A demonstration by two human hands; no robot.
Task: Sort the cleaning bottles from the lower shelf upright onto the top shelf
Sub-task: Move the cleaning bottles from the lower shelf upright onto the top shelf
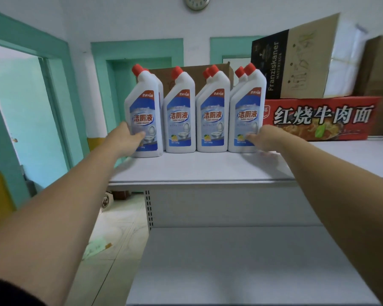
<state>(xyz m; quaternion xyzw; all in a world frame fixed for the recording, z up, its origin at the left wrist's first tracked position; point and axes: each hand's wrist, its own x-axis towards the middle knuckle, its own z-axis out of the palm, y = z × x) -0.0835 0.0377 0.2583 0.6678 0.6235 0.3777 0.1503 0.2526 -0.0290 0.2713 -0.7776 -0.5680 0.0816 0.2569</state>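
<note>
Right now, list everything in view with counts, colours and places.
grey metal top shelf: one, centre
grey metal lower shelf: one, beneath it
white plastic toilet-cleaner bottles: seven visible, red caps, upright on top shelf
red noodle carton: one, right of bottles
black-and-brown cardboard box: one, atop red noodle carton
plain brown cardboard box: one, behind bottles
round silver wall clock: one, top centre
left hand: grips leftmost bottle
right hand: grips rightmost bottle

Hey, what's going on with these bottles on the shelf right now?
A person has both hands at a row of white, red-capped toilet cleaner bottles standing upright on the top shelf. The left hand grips the leftmost bottle low down; the right hand, blurred, holds the rightmost bottle beside a red noodle box. More bottles stand behind the front four.
</note>
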